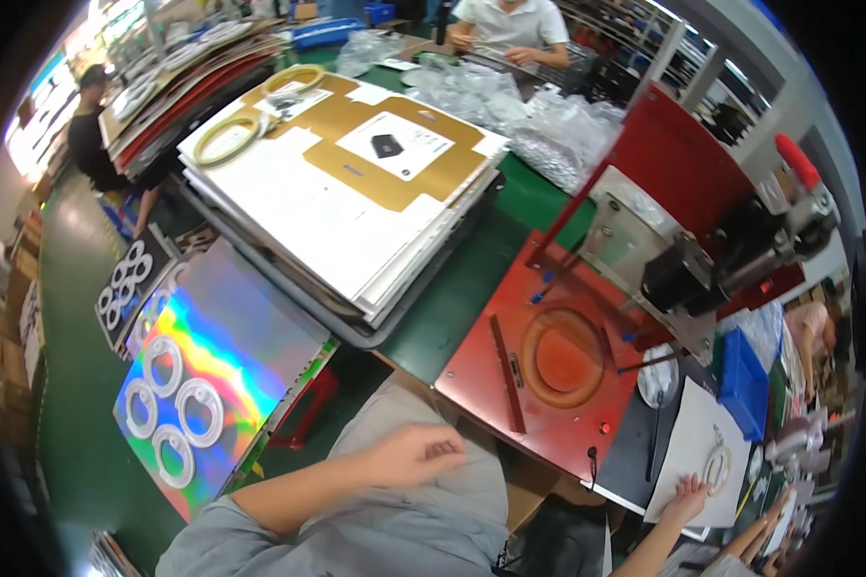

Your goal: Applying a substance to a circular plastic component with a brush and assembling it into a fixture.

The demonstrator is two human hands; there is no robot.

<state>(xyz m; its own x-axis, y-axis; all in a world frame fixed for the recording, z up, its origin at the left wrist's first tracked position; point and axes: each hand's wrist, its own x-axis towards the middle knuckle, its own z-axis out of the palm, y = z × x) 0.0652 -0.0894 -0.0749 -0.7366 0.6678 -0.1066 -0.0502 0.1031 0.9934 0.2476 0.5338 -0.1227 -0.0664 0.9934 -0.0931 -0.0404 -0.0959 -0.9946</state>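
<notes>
My left hand [419,456] hovers over my lap, fingers loosely curled, with nothing visible in it. Reaching out at the lower right, my right hand [686,500] has its fingers closed at the edge of a pale ring with a thin cord [718,469]. That ring is over a white sheet [688,447]. Between my hands and the far side stands a red press [471,361] with a toggle clamp [741,255]. On its base lies a brownish ring shape [541,383]. How firmly my right fingers grip is too small to tell.
A stack of printed card sheets [337,231] in a grey tray carries two yellowish rings [226,139]. Several white rings [199,412] lie on a shiny rainbow sheet [250,317] at left. Blue bin [744,385] stands right. Co-workers' hands [770,524] are close at lower right.
</notes>
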